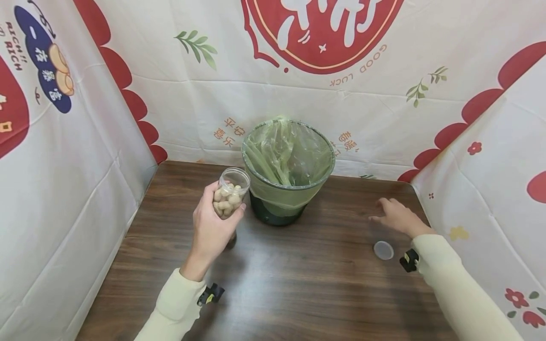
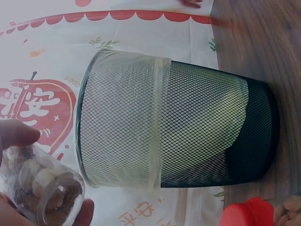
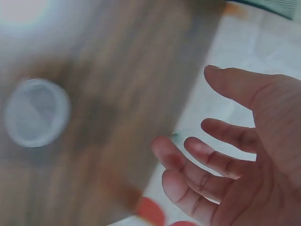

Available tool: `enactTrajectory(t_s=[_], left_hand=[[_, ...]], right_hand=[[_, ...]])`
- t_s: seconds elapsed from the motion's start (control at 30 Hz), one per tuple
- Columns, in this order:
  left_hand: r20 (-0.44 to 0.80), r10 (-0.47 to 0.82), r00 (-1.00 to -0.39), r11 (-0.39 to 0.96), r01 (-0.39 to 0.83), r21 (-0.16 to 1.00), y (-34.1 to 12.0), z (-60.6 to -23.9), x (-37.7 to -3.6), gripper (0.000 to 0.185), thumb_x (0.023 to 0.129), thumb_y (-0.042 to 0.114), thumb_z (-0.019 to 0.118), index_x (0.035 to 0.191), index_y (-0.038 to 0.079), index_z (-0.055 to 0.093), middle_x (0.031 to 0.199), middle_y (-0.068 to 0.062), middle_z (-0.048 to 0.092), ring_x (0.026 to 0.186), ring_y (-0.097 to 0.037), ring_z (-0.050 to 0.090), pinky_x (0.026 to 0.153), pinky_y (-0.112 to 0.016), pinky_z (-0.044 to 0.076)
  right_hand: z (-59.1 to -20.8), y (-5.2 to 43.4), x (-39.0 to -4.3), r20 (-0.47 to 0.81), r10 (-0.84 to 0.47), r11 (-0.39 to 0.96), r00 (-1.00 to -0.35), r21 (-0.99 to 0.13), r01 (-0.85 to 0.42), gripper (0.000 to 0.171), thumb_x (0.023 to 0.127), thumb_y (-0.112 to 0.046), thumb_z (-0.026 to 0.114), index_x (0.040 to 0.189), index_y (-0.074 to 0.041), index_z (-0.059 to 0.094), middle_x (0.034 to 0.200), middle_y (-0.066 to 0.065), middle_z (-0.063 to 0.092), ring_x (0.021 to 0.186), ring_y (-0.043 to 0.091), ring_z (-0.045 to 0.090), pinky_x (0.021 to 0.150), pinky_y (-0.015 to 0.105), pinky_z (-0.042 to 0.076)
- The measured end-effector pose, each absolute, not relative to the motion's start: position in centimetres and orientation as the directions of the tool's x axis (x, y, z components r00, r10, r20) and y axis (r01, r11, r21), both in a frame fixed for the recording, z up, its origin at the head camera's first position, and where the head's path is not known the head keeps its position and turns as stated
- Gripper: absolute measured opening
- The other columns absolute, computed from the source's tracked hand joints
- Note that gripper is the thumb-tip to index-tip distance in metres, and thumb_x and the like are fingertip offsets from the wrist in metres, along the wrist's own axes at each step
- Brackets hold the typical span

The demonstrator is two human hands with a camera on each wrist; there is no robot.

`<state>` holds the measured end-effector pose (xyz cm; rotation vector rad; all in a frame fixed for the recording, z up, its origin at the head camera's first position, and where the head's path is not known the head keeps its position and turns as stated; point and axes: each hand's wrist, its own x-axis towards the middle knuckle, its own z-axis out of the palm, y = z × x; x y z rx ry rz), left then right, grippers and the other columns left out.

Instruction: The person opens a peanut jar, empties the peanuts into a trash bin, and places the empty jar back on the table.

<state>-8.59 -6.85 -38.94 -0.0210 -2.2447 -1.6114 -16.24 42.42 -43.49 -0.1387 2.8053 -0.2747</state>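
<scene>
Wooden table point(image 1: 298, 284): left hand point(image 1: 211, 227) grips lidless jar point(image 1: 230, 192), half hidden; right hand point(image 1: 396, 215) spread, blurred lid point(image 1: 383, 250) nearby.

Clear jar point(image 1: 231, 194) stood open, half full of pale nuts, lifted upright; its lid point(image 1: 383, 250) lay flat on the bench point(image 1: 298, 284).

bright, even light | right wrist view blurred | table sheen

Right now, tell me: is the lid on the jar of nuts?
No. The jar in the left hand has an open mouth, and the lid lies on the table near the right hand.
</scene>
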Motion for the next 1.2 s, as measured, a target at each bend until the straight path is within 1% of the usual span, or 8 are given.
enactTrajectory(t_s=[0.1,0.27,0.4,0.53,0.67,0.83,0.93,1.2], left_hand=[[0.292,-0.234,-0.928,0.354,0.198,0.914,-6.7,-38.6,-8.8,0.064,0.083,0.016,0.087,0.141,0.01,0.06,0.125,-0.011,0.07,0.106,-0.027,0.067,0.092,-0.043,0.053],[0.257,-0.27,-0.928,0.379,0.143,0.914,-6.5,-38.1,-9.3,0.068,0.083,0.017,0.086,0.145,0.012,0.059,0.13,-0.012,0.066,0.113,-0.03,0.063,0.096,-0.047,0.049],[0.266,-0.282,-0.922,0.392,0.143,0.909,-6.4,-37.8,-10.2,0.067,0.084,0.014,0.084,0.146,0.012,0.059,0.133,-0.014,0.065,0.12,-0.032,0.06,0.1,-0.052,0.048],[0.287,-0.283,-0.915,0.403,0.158,0.902,-6.2,-37.6,-11.4,0.067,0.085,0.011,0.083,0.147,0.011,0.059,0.137,-0.016,0.064,0.126,-0.035,0.056,0.105,-0.057,0.045],[0.299,-0.282,-0.911,0.412,0.166,0.896,-5.9,-37.3,-12.8,0.067,0.084,0.01,0.082,0.147,0.011,0.06,0.139,-0.017,0.062,0.128,-0.036,0.053,0.108,-0.056,0.042],[0.326,-0.277,-0.904,0.408,0.196,0.892,-5.6,-36.7,-14.6,0.065,0.083,0.005,0.08,0.145,0.014,0.063,0.14,-0.018,0.059,0.13,-0.037,0.048,0.109,-0.055,0.041],[0.343,-0.27,-0.9,0.408,0.216,0.887,-5.5,-36.3,-15.6,0.063,0.083,0.002,0.078,0.143,0.015,0.064,0.139,-0.019,0.058,0.131,-0.037,0.045,0.109,-0.054,0.04],[0.394,-0.233,-0.889,0.439,0.266,0.858,-5.4,-35.5,-17.7,0.059,0.085,0.001,0.076,0.141,0.016,0.066,0.139,-0.019,0.058,0.129,-0.037,0.045,0.109,-0.053,0.039]], right_hand=[[-41.3,41.0,-17.4,-0.258,-0.15,0.975,-0.954,-0.2,-0.099,0.067,0.1,-0.031,0.075,0.141,0.016,0.052,0.134,0.042,0.059,0.121,0.059,0.062,0.097,0.073,0.053],[-37.5,37.9,-19.1,-0.204,-0.192,0.966,-0.96,-0.214,-0.148,0.062,0.102,-0.031,0.071,0.143,0.011,0.052,0.139,0.04,0.058,0.128,0.057,0.059,0.102,0.072,0.05],[-34.7,35.4,-20.3,-0.175,-0.215,0.956,-0.961,-0.239,-0.17,0.055,0.108,-0.026,0.061,0.148,0.009,0.049,0.145,0.038,0.054,0.134,0.055,0.055,0.108,0.072,0.047],[-32.5,32.8,-21.5,-0.127,-0.243,0.937,-0.962,-0.288,-0.199,0.051,0.112,-0.019,0.047,0.153,0.011,0.045,0.152,0.039,0.048,0.139,0.055,0.051,0.113,0.07,0.043],[-31.0,30.7,-22.3,-0.08,-0.261,0.912,-0.962,-0.347,-0.218,0.053,0.115,-0.021,0.04,0.158,0.009,0.04,0.158,0.035,0.045,0.143,0.053,0.049,0.116,0.069,0.041],[-30.3,28.5,-23.1,-0.036,-0.24,0.903,-0.97,-0.376,-0.209,0.056,0.115,-0.027,0.043,0.16,0.004,0.04,0.159,0.031,0.047,0.146,0.048,0.047,0.119,0.066,0.04],[-30.2,27.6,-23.7,-0.025,-0.225,0.905,-0.974,-0.376,-0.199,0.058,0.114,-0.029,0.047,0.16,0.004,0.041,0.156,0.033,0.05,0.146,0.048,0.047,0.118,0.066,0.041],[-30.0,26.0,-25.6,-0.02,-0.199,0.906,-0.98,-0.386,-0.176,0.061,0.113,-0.03,0.051,0.161,0.006,0.04,0.157,0.033,0.049,0.144,0.047,0.049,0.116,0.065,0.043]])
